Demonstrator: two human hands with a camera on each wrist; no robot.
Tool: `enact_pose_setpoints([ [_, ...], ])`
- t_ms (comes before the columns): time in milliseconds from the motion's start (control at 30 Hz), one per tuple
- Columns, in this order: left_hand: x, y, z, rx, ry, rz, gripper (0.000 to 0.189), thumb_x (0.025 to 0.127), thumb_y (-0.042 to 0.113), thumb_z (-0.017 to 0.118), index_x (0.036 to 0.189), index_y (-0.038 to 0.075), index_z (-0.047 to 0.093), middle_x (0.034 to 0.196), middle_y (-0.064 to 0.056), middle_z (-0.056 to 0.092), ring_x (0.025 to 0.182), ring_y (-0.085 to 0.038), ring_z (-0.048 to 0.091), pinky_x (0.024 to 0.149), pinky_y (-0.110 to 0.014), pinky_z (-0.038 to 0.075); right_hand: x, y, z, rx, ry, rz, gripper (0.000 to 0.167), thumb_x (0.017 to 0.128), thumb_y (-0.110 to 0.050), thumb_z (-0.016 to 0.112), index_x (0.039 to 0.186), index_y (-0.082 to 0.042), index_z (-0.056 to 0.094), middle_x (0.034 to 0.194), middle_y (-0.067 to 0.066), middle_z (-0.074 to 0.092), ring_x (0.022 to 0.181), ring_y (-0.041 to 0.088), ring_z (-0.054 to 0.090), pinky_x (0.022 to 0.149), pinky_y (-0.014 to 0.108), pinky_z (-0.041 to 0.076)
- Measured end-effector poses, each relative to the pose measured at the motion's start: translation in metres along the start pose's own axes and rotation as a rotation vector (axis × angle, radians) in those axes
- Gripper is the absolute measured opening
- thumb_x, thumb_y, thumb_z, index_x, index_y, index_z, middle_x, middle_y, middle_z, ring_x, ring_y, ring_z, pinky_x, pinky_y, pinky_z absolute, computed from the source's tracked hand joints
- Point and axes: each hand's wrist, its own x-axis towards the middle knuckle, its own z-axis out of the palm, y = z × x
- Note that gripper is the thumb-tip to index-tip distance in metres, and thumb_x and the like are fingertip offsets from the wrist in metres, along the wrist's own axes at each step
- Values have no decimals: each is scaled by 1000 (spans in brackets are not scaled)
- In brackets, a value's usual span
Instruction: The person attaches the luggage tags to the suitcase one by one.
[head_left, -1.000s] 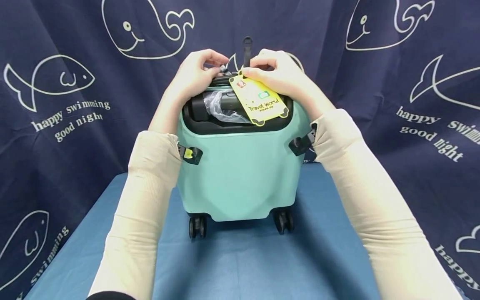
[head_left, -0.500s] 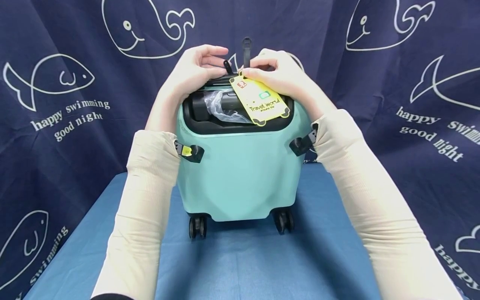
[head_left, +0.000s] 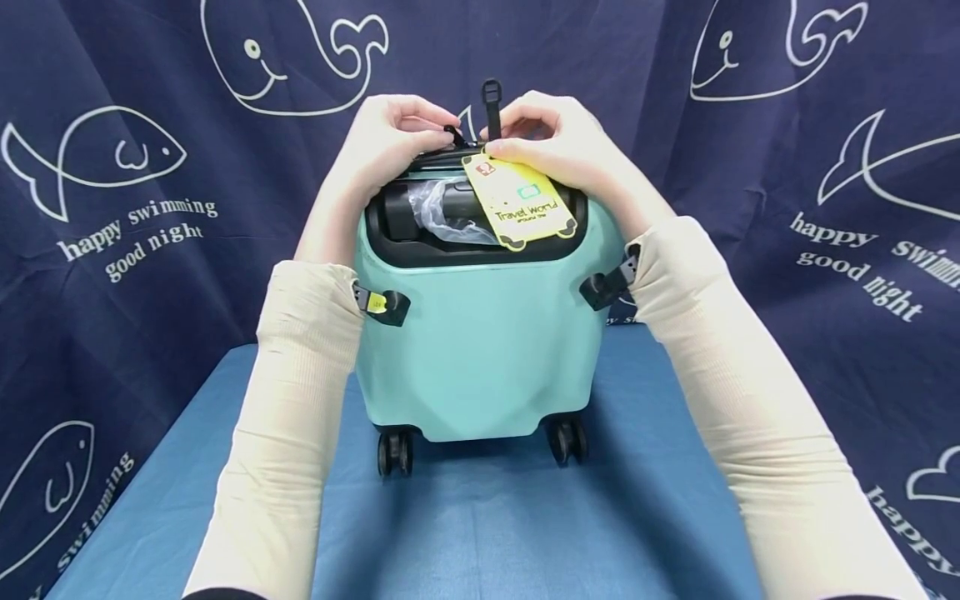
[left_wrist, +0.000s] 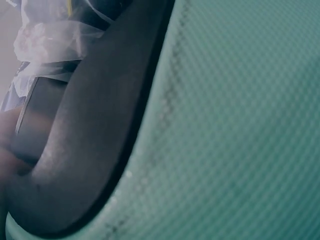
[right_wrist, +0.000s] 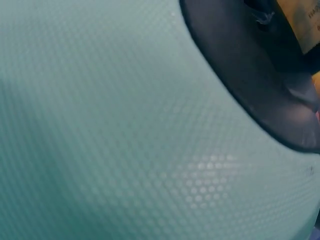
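A mint-green suitcase (head_left: 480,350) stands upright on its wheels in the head view. On its top edge, my right hand (head_left: 551,137) pinches a black strap (head_left: 492,108) whose buckled end points up. From it a yellow luggage tag (head_left: 521,200) reading "Travel World" hangs over the suitcase's black recessed panel. My left hand (head_left: 393,142) is at the top left, thumb and fingers closed on the strap's short black tip (head_left: 453,133). How the strap runs behind the top edge is hidden. The wrist views show mostly the suitcase's textured shell (left_wrist: 240,125) and black panel (right_wrist: 235,55).
Clear plastic wrap (head_left: 435,212) covers part of the dark handle in the recess. Beneath is a blue cloth-covered table (head_left: 480,533). A navy curtain (head_left: 600,50) with white whale and fish drawings hangs close behind the suitcase.
My left fingers spread apart, baring the upright black tip, then closed on it again as it tilted over. The right hand's strap shifted slightly; the suitcase stayed in place.
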Motion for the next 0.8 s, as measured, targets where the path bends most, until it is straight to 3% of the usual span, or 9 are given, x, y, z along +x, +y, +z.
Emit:
enact_pose_setpoints([
  [167,-1,0,1,-28,-11,11,19,86,6,64,105,5,68,80,9,70,84,-4,66,78,-18,47,1,2,1,155,10,-29,12,81,-14,72,88,-12,63,78,-6,59,69,10,53,67,19,39],
  [600,-1,-1,0,-132,35,8,20,85,3,65,105,1,66,73,7,67,68,-5,66,77,-20,51,-2,3,1,185,38,-28,7,80,-17,73,80,-14,66,71,-7,60,65,11,51,64,20,38],
  [800,0,-1,-2,-236,74,20,21,85,-3,62,105,-3,64,76,2,67,68,-7,66,78,-21,53,-2,2,1,200,38,-42,7,81,-15,72,82,-13,65,68,-8,57,63,8,49,63,20,37],
])
